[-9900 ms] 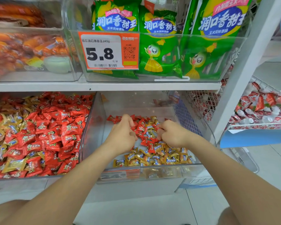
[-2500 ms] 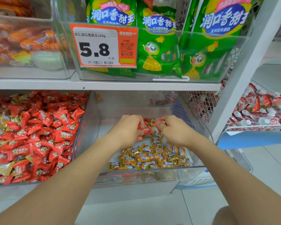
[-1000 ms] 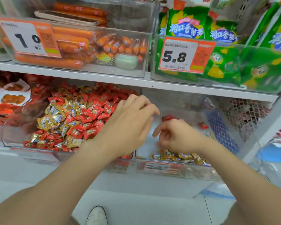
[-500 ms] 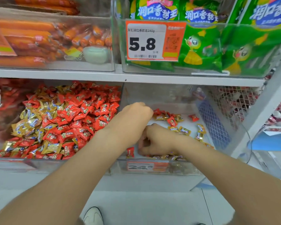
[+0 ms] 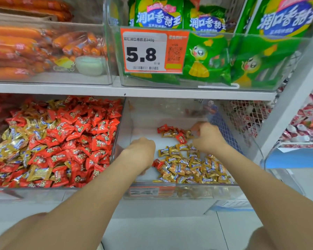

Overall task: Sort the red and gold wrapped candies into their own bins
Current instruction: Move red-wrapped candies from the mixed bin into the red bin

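Note:
Two clear bins sit on the lower shelf. The left bin [image 5: 116, 134] holds a heap of red candies [image 5: 83, 141] with gold candies [image 5: 16, 141] mixed in at its left. The right bin [image 5: 170, 193] holds a pile of gold candies [image 5: 193, 168] at the front, one red candy [image 5: 156, 163] beside them, and a small mixed red and gold cluster [image 5: 173, 133] at the back. My left hand [image 5: 139, 156] reaches down to the right bin's floor, its curled fingertips blurred. My right hand [image 5: 206, 138] pinches a candy at the back cluster's right edge.
A white shelf board [image 5: 152, 91] hangs low over both bins. Above it stand bins of orange sausages [image 5: 25, 51] and green snack bags [image 5: 215, 60], with a 5.8 price tag [image 5: 146, 51]. A wire basket [image 5: 242, 120] and a white upright [image 5: 293, 98] stand right of the bins.
My left hand went over the left bin with fingers spread, then came back into the right bin. My right hand moved from the front of the right bin to the back cluster.

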Available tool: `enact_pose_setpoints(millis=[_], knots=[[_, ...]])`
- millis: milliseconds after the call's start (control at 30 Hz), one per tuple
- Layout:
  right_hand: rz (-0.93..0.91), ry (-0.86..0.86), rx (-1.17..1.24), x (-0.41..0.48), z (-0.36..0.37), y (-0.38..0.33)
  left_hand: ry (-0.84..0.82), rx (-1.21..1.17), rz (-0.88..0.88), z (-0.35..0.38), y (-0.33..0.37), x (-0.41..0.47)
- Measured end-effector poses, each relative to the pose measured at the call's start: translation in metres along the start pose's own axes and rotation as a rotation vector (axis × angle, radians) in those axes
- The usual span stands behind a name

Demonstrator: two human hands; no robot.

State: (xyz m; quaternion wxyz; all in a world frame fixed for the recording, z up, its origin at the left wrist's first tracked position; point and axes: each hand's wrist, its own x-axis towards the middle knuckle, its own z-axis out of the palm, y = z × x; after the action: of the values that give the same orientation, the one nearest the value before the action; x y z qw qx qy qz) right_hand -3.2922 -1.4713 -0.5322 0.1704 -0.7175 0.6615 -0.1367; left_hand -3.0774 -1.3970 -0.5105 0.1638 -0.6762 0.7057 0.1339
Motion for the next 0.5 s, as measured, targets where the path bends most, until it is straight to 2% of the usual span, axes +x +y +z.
enact_pose_setpoints(millis=[167,300,400,500], knots=[[0.027,0.002,-0.053,0.006,-0.003,0.021,0.121,-0.244,0.032,-0.001,0.004,0.009],[-0.012,-0.085,-0.164,0.011,0.008,0.030,0.064,-0.344,0.071,-0.006,0.013,0.009],[-0.023,-0.037,-0.212,0.014,0.013,0.028,0.004,-0.345,0.077,-0.005,0.016,0.010],[-0.035,-0.026,-0.227,0.013,0.014,0.022,0.014,-0.348,0.095,-0.002,0.017,0.013]])
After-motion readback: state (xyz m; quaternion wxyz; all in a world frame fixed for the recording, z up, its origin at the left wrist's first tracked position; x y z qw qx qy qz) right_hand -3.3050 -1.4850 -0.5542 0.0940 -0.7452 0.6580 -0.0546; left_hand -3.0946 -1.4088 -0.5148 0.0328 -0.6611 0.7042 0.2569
